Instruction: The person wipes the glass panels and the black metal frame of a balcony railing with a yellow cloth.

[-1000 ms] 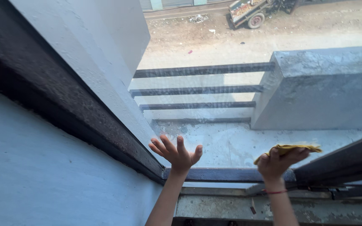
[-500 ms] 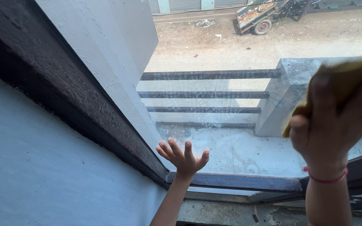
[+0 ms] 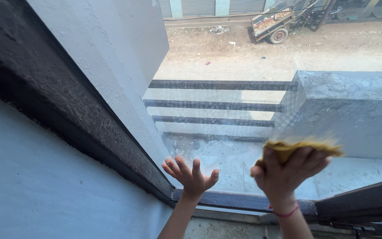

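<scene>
Clenched around a folded yellow cloth, our right hand presses it flat against the window glass, fingers curled over the cloth's lower edge so that only its top fringe shows above the knuckles. A thin red band circles the wrist just below that grip. Beside it, to the left and slightly lower, our left hand holds nothing: it lies spread wide open, palm to the pane, all fingers fanned apart and the thumb pointing toward the cloth. The two hands are near each other but not touching. Just beneath both wrists runs the dark bottom frame of the window, and a darker sliding rail rises at a slant below and to the right of the cloth hand. Left of the open hand the thick dark side frame climbs diagonally away, with a pale blue wall beyond it. Through the glass above the cloth we see a grey concrete parapet, and far above that a cart standing on a dusty street.
</scene>
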